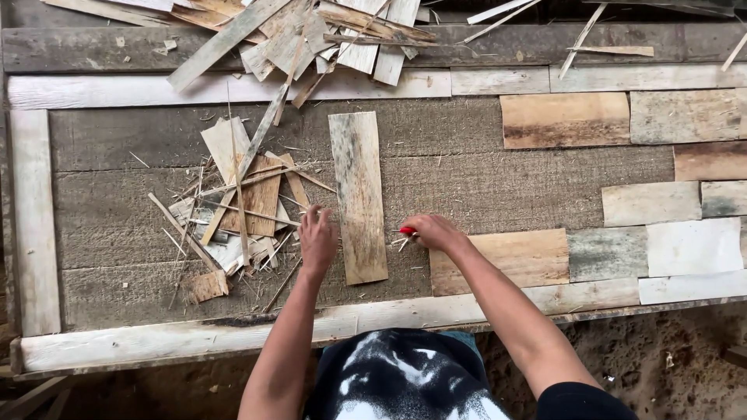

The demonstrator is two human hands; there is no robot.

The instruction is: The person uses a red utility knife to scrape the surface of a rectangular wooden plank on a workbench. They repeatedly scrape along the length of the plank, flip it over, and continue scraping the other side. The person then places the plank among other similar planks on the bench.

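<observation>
Nearest the camera, the person's dark patterned clothing (401, 377) fills the bottom edge, and both bare forearms reach forward over the pale front rail (179, 338) of a large wooden frame.

The left hand (317, 241) lies palm down, fingers spread and relaxed, at the left edge of a loose grey upright plank (358, 198); it grips nothing and seems to steady the board. The right hand (436, 231) is curled closed around a small red-handled tool (407, 230), only the red tip showing, so what kind of tool it is cannot be told. That tip sits just beside the plank's right edge, near its lower part.

To do this step well, I judge the plank should be pressed flat and kept square to the fitted tan board (506, 260) on its right, the left hand holding it from sliding while the tool works along the edge, fingers kept clear of the tip.

The frame acts as a shallow tray. Its backing panel (482, 187) is bare in the middle. The right part holds a patchwork of fitted boards (661, 202) in tan, grey and whitish tones, laid touching in rows. The left part holds a scatter of splinters and thin offcuts (233, 210).

Beyond the far rail (156, 89), more scrap strips (311, 31) lie heaped.
</observation>
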